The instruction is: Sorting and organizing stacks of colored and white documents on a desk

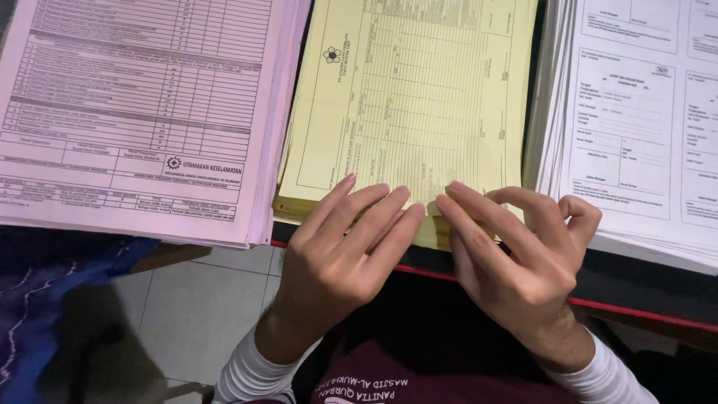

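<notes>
- The left hand (340,251) was laid flat, fingers stretched out and together, on the near edge of the yellow stack (407,105); nothing was gripped
- The right hand (516,258) was half curled at the same edge, fingertips touching the top yellow sheet; whether a sheet was pinched could not be told
- The yellow stack was placed between a pink stack (142,112) and a white stack (636,127), on a table with a red edge (643,314)
</notes>
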